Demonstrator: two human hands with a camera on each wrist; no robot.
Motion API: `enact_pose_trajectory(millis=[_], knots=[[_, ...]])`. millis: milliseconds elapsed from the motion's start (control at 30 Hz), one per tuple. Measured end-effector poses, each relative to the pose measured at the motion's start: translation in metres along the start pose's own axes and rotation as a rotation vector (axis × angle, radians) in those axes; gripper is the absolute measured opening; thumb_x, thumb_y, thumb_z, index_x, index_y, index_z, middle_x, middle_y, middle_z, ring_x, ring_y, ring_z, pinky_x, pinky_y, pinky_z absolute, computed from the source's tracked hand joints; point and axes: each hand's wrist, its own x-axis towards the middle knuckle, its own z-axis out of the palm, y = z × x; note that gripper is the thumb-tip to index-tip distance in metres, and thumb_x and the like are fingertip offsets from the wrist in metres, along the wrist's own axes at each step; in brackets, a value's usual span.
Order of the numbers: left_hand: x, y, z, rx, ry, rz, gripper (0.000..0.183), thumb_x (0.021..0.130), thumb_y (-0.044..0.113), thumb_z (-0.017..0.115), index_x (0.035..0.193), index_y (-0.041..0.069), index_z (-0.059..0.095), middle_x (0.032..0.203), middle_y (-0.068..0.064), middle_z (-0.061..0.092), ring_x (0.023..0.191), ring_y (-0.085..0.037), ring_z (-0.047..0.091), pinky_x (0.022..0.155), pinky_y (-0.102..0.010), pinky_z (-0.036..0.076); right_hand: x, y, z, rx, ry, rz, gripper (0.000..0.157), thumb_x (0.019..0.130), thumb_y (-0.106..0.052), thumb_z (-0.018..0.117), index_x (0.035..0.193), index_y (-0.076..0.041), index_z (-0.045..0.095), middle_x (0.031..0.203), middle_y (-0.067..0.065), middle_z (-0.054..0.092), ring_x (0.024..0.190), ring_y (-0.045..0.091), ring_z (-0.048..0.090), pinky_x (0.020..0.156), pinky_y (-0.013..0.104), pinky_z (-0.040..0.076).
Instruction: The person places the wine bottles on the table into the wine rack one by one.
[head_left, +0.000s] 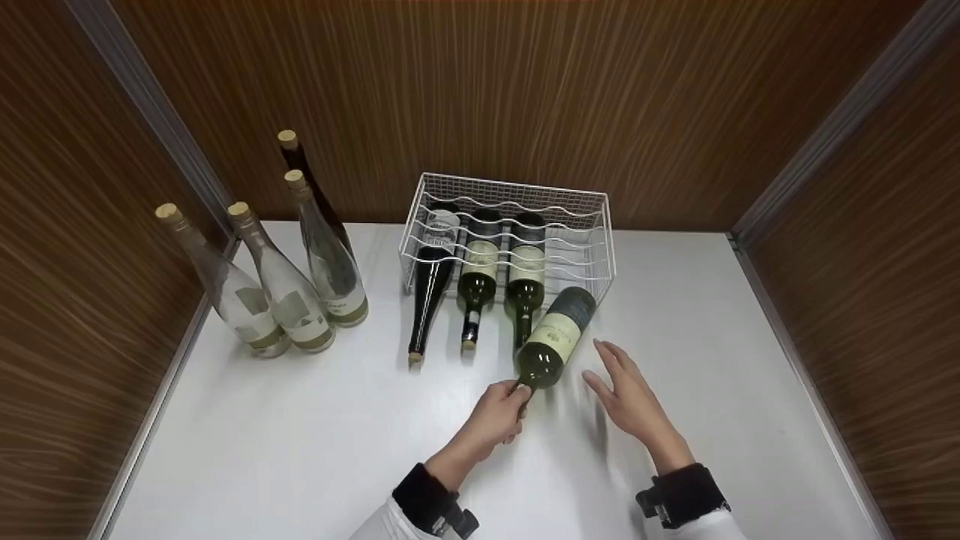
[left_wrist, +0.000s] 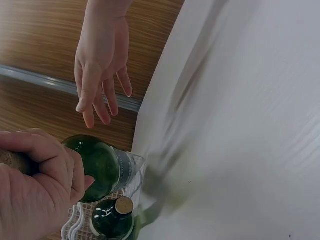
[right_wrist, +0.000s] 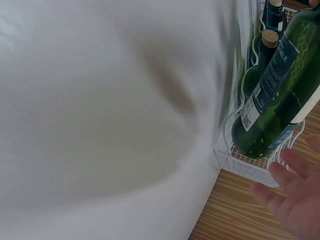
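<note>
My left hand [head_left: 495, 416] grips a green wine bottle [head_left: 557, 334] by its neck, and the bottle slants with its base toward the rack's front right corner. In the left wrist view, the fingers [left_wrist: 55, 160] curl round that neck, with the cork showing at the left edge. To the right of the bottle, my right hand [head_left: 634, 397] is held apart from it, fingers spread and nothing in them. A white wire rack [head_left: 609, 247] holds three bottles on their sides: a dark slim bottle [head_left: 430, 292] and two green bottles [head_left: 478, 281], necks pointing toward me.
Several tall corked bottles stand upright at the left: clear bottles [head_left: 300, 319] and a dark bottle [head_left: 319, 191] behind them. Brown wood-grain panels [head_left: 517, 90] close off the back and both sides of the white table [head_left: 315, 450].
</note>
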Motion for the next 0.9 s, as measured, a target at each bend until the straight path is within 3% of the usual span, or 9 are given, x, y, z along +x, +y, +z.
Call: enact_pose_trajectory(millis=[300, 667, 900], knots=[[0.015, -0.004, 0.013, -0.022, 0.052, 0.032, 0.023, 0.105, 0.020, 0.041, 0.086, 0.009, 0.050, 0.068, 0.001, 0.047, 0.045, -0.006, 0.036, 0.038, -0.019, 0.029, -0.002, 0.006, 0.004, 0.034, -0.070, 0.081, 0.062, 0.105, -0.040, 0.045, 0.154, -0.005, 0.029, 0.155, 0.026, 0.025, 0.140, 0.047, 0.024, 0.109, 0.063, 0.023], [0.041, -0.009, 0.033, -0.026, 0.101, 0.061, 0.028, 0.105, 0.022, 0.042, 0.082, 0.010, 0.050, 0.063, 0.002, 0.046, 0.043, -0.007, 0.036, 0.037, -0.020, 0.031, -0.004, 0.008, 0.006, 0.059, -0.056, 0.113, 0.061, 0.105, -0.039, 0.044, 0.153, -0.003, 0.031, 0.153, 0.028, 0.027, 0.139, 0.047, 0.026, 0.109, 0.063, 0.024], [0.055, -0.018, 0.041, 0.010, 0.171, 0.112, 0.028, 0.105, 0.022, 0.043, 0.081, 0.010, 0.051, 0.059, 0.002, 0.045, 0.040, -0.007, 0.038, 0.036, -0.020, 0.032, -0.007, 0.009, 0.009, 0.042, -0.060, 0.125, 0.061, 0.105, -0.041, 0.044, 0.151, -0.003, 0.034, 0.152, 0.028, 0.029, 0.138, 0.047, 0.028, 0.109, 0.062, 0.024]])
